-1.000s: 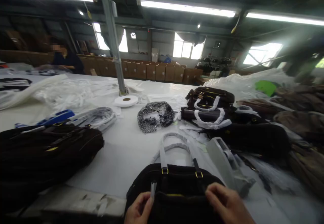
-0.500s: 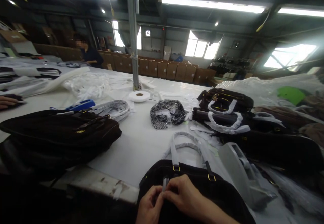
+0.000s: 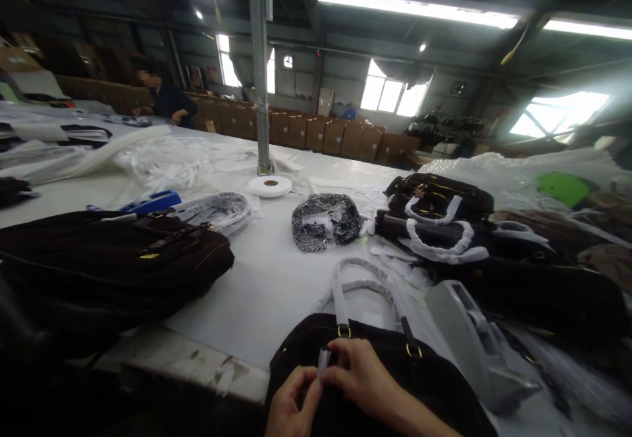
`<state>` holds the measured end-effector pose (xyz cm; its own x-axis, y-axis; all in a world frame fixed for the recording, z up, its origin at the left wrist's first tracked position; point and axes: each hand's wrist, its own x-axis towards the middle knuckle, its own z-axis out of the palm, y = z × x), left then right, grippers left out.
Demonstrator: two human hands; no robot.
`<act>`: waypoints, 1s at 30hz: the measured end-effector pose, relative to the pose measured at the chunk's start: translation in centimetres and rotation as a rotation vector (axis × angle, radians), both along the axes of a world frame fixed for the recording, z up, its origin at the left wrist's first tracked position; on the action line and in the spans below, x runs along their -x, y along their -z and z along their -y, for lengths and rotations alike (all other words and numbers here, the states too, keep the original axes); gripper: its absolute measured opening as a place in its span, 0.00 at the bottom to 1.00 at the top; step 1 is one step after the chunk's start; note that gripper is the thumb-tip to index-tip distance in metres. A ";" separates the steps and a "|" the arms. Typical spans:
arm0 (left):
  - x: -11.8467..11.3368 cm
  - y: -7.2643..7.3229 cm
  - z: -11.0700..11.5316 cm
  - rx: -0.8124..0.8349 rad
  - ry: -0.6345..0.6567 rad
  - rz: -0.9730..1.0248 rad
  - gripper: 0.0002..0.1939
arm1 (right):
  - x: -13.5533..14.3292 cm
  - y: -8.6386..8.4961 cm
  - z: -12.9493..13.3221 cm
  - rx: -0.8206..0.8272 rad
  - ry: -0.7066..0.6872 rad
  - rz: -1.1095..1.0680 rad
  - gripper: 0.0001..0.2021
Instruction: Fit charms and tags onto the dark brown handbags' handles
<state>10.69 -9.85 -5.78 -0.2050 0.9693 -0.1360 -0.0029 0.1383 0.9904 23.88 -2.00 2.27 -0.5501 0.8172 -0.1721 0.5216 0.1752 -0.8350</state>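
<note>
Black bag (image 3: pixel 439 391) at near edge of white table (image 3: pixel 257 305), wrapped handles (image 3: pixel 340 299) extending far. Pale strip (image 3: pixel 322 360) at bag's top, left of handles: left hand (image 3: pixel 293 403) pinched on its near end; right hand (image 3: pixel 363 374) fingertips at its far end, closure cannot be told. Right: grey dispenser (image 3: pixel 447 305). Left: dark bag (image 3: pixel 113 259). Farther: speckled bundle (image 3: pixel 307 239), white roll (image 3: pixel 281 189).

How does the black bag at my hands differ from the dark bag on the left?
Your left hand and right hand are at a pale strip on the black bag; no visible hand touches the dark bag. The black bag shows two yellow buckles by its wrapped handles; the dark bag shows a small yellow mark. Both are dark, and both run out of the picture.
</note>
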 end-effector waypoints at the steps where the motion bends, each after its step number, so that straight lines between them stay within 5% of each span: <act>1: 0.0 -0.1 0.0 -0.004 0.002 0.000 0.19 | 0.0 0.0 0.1 -0.015 0.001 -0.014 0.03; 10: 1.1 -2.8 0.0 -0.014 0.131 0.044 0.17 | 0.5 0.0 0.7 -0.021 -0.009 -0.030 0.08; 19: 0.1 -1.3 -0.3 0.050 -0.063 0.097 0.19 | 0.2 0.7 0.9 -0.102 -0.044 -0.035 0.09; 30: 2.1 -2.7 -0.4 -0.125 0.325 -0.195 0.16 | -0.7 0.0 -0.4 -0.117 -0.244 0.015 0.03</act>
<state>8.63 -9.42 -3.12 0.1046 0.9945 -0.0020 0.2113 -0.0203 0.9772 24.59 -1.58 2.27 -0.7312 0.6757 -0.0936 0.4640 0.3920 -0.7944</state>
